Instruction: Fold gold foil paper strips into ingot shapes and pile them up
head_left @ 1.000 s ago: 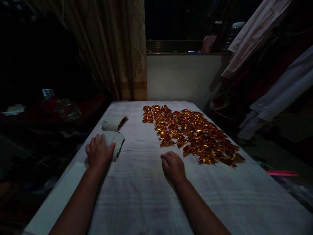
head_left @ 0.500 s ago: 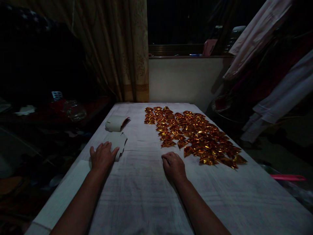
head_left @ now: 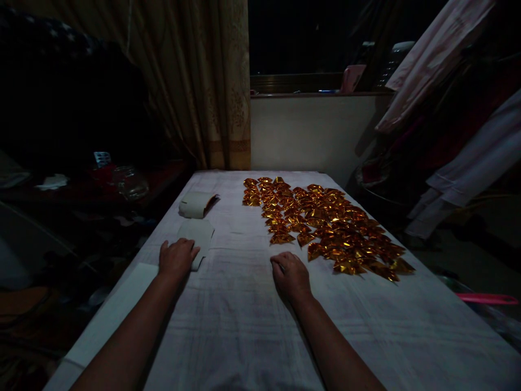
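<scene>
My left hand [head_left: 178,259] rests on the near end of a pale grey-green stack of paper [head_left: 199,234], its fingers drawn together on the top sheet. Beyond it lies a second pale stack [head_left: 194,205], curled into an arch, with a dark orange underside showing at its right end. My right hand [head_left: 290,274] is closed with the knuckles up, low over the white cloth; whatever its fingers hold is hidden. Just past that hand, many shiny gold folded foil pieces [head_left: 325,222] lie in rough rows, some overlapping.
A white cloth [head_left: 236,326] covers the table, with a pale strip [head_left: 118,304] along its left edge. A dark side table with a glass jar [head_left: 132,184] stands to the left. Clothes [head_left: 476,157] hang at the right, above a pink handle [head_left: 486,299].
My left hand has shifted slightly right and drawn its spread fingers together; the paper's right side lies flatter. My right hand stays nearly still, and the whole view has moved slightly.
</scene>
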{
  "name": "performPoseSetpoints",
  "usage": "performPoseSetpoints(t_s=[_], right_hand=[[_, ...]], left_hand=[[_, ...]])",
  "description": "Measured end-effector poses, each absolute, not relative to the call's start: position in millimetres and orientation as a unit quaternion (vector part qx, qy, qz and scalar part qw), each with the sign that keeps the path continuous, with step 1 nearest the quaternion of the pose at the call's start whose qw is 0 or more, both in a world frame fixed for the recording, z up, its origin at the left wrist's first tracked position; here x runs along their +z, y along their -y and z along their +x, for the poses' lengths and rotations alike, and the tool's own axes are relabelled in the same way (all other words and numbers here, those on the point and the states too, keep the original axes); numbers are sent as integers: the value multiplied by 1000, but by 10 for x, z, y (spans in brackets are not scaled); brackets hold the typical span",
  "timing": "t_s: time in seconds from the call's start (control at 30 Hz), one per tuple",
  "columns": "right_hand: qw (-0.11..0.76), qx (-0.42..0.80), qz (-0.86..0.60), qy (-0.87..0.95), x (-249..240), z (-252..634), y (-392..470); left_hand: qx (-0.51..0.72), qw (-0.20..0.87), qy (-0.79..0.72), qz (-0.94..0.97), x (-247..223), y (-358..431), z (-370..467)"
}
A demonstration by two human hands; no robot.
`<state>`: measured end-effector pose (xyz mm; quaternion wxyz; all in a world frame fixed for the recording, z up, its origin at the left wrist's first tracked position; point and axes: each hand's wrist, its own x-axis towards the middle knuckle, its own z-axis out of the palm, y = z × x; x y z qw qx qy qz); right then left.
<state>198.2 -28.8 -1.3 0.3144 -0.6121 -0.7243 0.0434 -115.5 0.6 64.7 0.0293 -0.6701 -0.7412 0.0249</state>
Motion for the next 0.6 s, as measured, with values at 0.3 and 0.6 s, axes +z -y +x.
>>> performPoseSetpoints(t_s=[0.3, 0.6], right_hand=[[304, 60, -618, 723, -16, 1990, 287], [299, 76, -619, 722, -2, 1992, 286]], left_hand=[[32, 14, 738, -674, 606, -82, -1184], [9, 44, 716, -696, 614, -71, -1207]])
